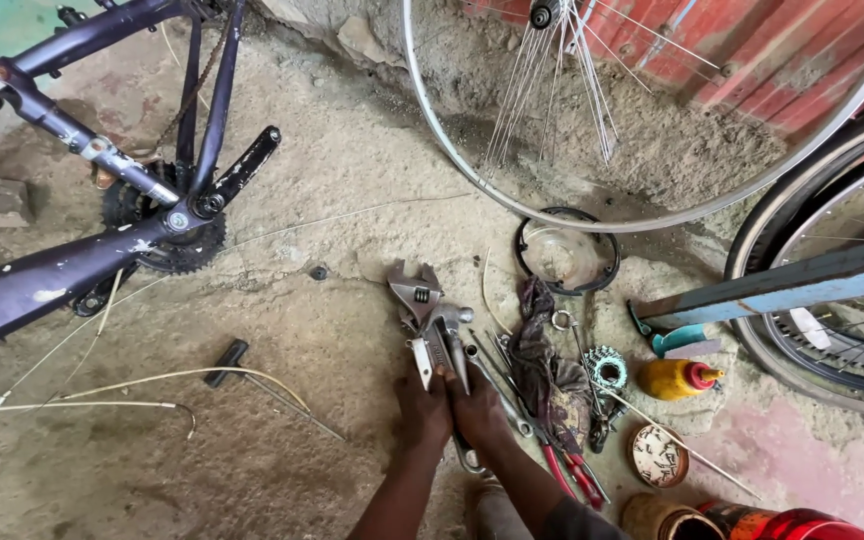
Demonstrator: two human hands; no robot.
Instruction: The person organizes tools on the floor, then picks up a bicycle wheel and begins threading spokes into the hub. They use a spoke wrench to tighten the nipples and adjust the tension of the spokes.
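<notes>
Both my hands rest low on the dirt ground over a bundle of metal tools. My left hand (422, 410) is closed on the handle of a large silver adjustable wrench (414, 292), whose jaws point away from me. Right beside it, my right hand (479, 415) grips the shaft of a small steel hammer (455, 330). The two hands touch each other. More spanners (500, 388) lie under and to the right of my right hand, partly hidden.
A dark bicycle frame (52, 275) with crank and chainring (177, 235) lies at left. A bare spoked rim (652, 205) leans at the top and a tyred wheel (802, 300) at right. Nearby: rag (540, 355), red-handled pliers (574, 470), yellow bottle (674, 379), tin of small parts (659, 456), loose cables (152, 380).
</notes>
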